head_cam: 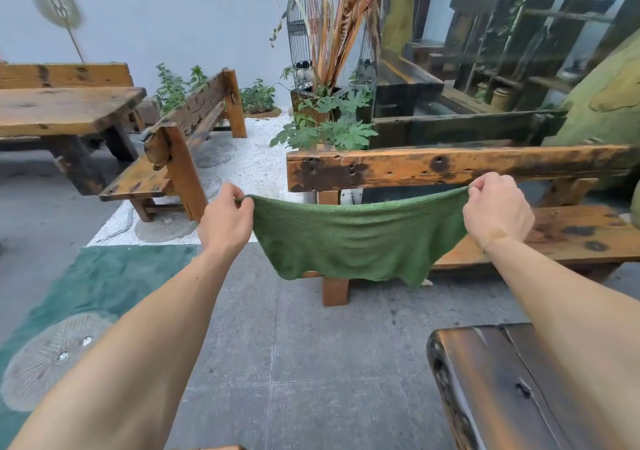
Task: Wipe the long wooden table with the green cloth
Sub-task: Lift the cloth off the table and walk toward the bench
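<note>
Green cloth (356, 238) between hands (midair)

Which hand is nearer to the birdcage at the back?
The left hand. The birdcage stands up and slightly right of it; the right hand holds the green cloth far to the right.

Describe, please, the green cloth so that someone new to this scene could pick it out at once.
Look at the wooden bench straight ahead. In front of it the left hand and the right hand each pinch a top corner of the green cloth, which sags between them. It is the only soft green fabric here.
</note>
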Demonstrator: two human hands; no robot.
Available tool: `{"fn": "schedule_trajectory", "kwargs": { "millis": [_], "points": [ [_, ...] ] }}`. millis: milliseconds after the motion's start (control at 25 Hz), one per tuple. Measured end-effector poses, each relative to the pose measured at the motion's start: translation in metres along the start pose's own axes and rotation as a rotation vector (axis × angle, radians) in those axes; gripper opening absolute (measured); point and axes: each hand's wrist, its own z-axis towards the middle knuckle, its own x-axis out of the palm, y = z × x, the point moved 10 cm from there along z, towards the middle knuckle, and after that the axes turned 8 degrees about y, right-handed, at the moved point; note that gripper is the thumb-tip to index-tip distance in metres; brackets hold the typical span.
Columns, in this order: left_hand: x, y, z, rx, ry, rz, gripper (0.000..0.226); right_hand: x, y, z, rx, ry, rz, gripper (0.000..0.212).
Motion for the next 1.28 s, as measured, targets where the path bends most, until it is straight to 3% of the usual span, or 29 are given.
{"fn": "schedule_trajectory", "kwargs": {
  "millis": [400, 680, 1000, 1280],
  "points": [
    [0.130, -0.006, 0.203, -0.073, 0.069, 0.113, 0.010, 0.164, 0.034, 0.196, -0.005, 0.082, -0.008, 0.018],
    [0.219, 0.002, 0.299, -0.167, 0.144, 0.132, 0.009, 0.263, 0.043, 0.310, 0.031, 0.197, -0.025, 0.020],
    [0.301, 0.052, 0.369, -0.212, 0.233, 0.108, 0.009, 0.381, 0.038, 0.353, 0.062, 0.346, -0.085, 0.022],
    [0.382, 0.128, 0.386, -0.303, 0.352, 0.147, 0.009, 0.481, 0.005, 0.335, 0.152, 0.469, -0.157, 0.018]
  ]
}}
